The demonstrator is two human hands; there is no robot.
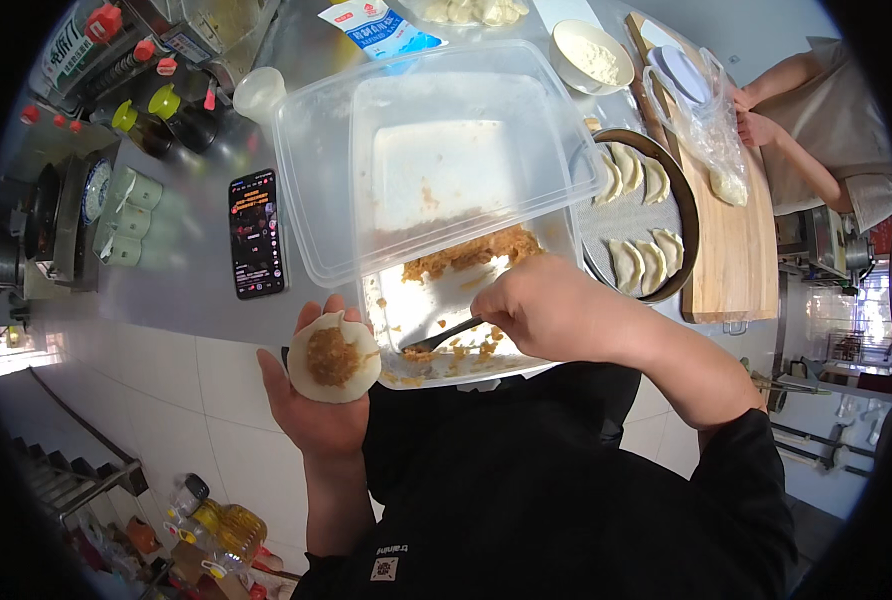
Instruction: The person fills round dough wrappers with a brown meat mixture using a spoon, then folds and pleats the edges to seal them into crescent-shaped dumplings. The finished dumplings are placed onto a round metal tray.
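Observation:
A round dumpling wrapper (365,374) with orange-brown filling on it lies across the upturned palm and fingers of my left hand (326,424). My right hand (540,307) grips a dark utensil (453,332), whose tip touches bits of filling near the lower left corner of a plastic tub (446,379). More filling (483,251) is heaped farther back in the tub, partly under a translucent lid (326,187) laid askew over it. Several folded dumplings (626,266) sit in two groups on a round mesh tray (603,221) to the right, its rim close to the tub.
A phone (257,234) lies left of the tub, near sauce bottles (183,120) and a plastic cup (259,91). Behind are a salt bag (382,30) and a flour bowl (592,60). Past the tray, a co-worker's hands (750,116) hold a plastic bag above a wooden board (738,262).

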